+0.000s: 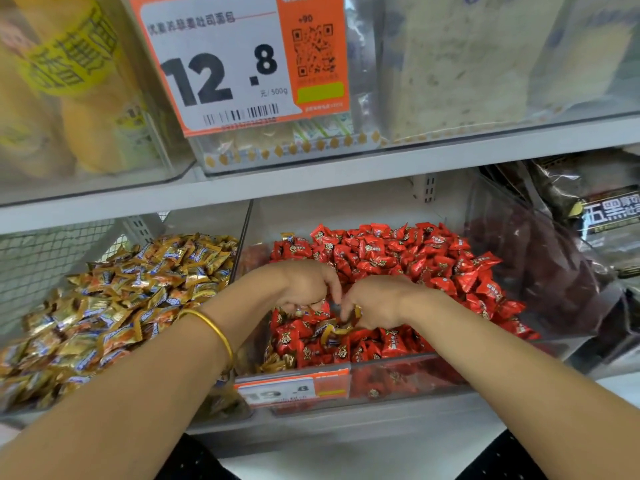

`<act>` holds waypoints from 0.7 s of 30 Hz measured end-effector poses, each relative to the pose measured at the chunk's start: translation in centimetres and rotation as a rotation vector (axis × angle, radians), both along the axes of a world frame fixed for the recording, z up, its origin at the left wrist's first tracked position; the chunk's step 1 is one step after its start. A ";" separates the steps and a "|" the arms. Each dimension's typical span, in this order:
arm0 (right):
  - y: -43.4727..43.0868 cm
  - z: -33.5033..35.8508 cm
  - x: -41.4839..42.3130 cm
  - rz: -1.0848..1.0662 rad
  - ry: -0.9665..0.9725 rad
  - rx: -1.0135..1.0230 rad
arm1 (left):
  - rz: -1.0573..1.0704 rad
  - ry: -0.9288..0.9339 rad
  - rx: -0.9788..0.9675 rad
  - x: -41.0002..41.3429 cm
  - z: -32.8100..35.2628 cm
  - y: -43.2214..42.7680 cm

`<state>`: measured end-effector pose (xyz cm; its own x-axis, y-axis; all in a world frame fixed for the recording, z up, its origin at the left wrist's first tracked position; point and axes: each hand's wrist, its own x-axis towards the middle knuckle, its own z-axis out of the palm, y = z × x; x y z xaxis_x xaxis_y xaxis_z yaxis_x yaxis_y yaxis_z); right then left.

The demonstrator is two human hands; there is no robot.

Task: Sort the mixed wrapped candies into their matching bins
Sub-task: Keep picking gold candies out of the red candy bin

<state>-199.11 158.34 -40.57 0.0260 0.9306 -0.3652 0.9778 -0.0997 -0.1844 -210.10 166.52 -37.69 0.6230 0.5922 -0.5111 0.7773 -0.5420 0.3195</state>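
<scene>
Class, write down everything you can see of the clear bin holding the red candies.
The clear bin looks like see-through plastic and sits on the lower shelf. Red wrapped candies fill it, heaped higher at the back. A few gold-wrapped candies lie mixed in near the front. An orange and white price label is on its front wall. The left hand and right hand reach into it, fingers curled among the candies.

The fingers point(334, 289) lie among candies point(398, 258) in the middle bin point(415, 374); a second bin point(225, 400) sits left of them, a bag point(554, 271) right.
</scene>
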 end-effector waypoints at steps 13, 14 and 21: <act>-0.2 0.2 2.0 -0.381 0.655 0.352 | -0.253 0.084 0.251 -0.1 -2.7 -0.9; -0.4 0.4 2.0 -0.434 0.724 0.387 | -0.238 0.061 0.243 -0.2 -2.7 -0.8; -1.1 1.3 2.6 -0.792 1.156 0.473 | -0.101 -0.249 0.217 -0.9 0.1 -0.4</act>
<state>-196.51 157.25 -39.25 0.4848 0.8489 -0.2107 -0.0102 -0.2354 -0.9719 -211.02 166.14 -37.60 0.7740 0.5991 -0.2051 0.6287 -0.6885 0.3614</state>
